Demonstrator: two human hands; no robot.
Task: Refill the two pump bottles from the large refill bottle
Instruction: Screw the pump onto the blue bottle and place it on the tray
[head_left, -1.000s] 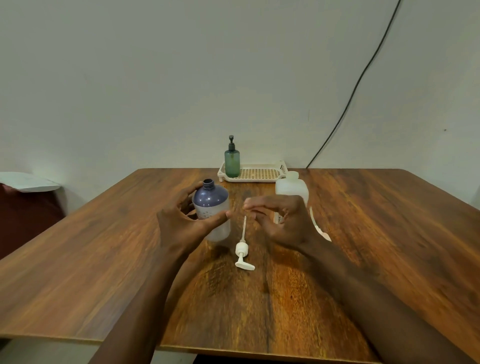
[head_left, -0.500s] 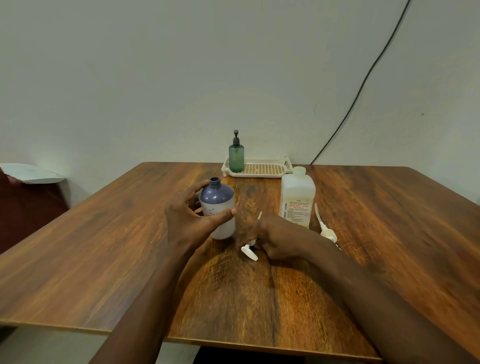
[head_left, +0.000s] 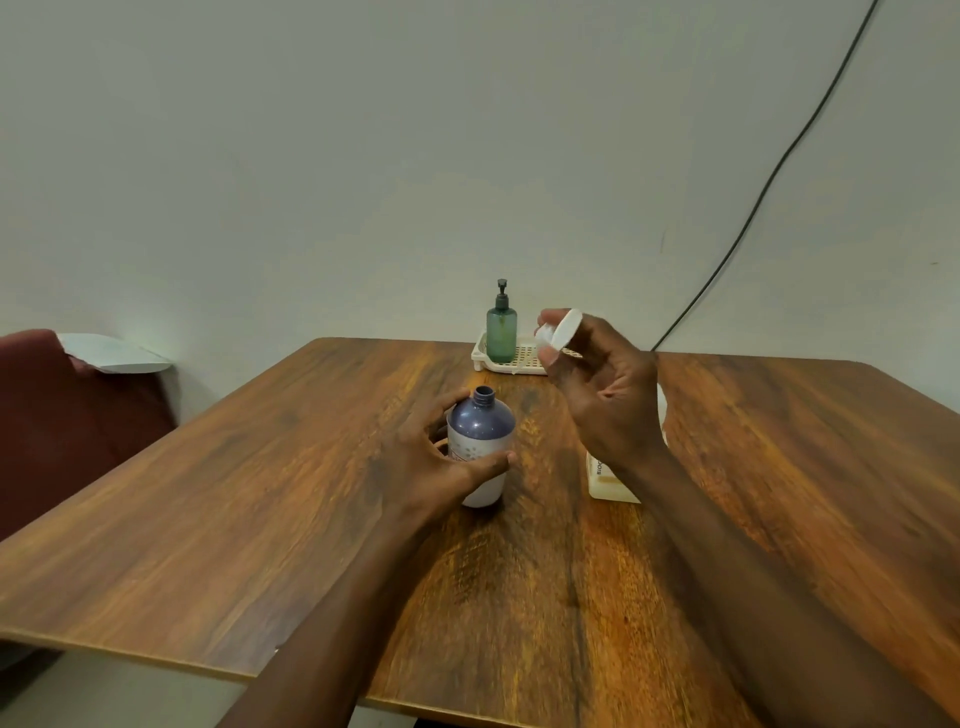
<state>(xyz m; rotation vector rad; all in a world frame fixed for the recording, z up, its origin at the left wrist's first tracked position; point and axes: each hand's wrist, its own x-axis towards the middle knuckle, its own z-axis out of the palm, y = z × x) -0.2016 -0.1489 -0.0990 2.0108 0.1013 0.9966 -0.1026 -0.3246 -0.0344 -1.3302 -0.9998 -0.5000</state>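
Note:
A purple-topped pump bottle (head_left: 481, 422) stands upright mid-table with its neck uncapped. My left hand (head_left: 431, 462) wraps around its body from the left. My right hand (head_left: 605, 395) is raised above the table to the right of the bottle and grips a white pump head (head_left: 558, 330) between fingers and thumb; its thin tube hangs down, blurred. The large white refill bottle (head_left: 610, 480) stands behind my right wrist, mostly hidden. A green pump bottle (head_left: 501, 330) with a dark pump stands in a cream tray (head_left: 480, 356) at the table's far edge.
The wooden table (head_left: 260, 493) runs to a plain wall. A black cable (head_left: 753, 208) hangs down the wall at right. A dark red chair with a white cloth (head_left: 111, 353) sits at left.
My right hand picked the white pump head up off the table and lifted it up and back. My left hand stayed on the purple bottle. The view shifted left.

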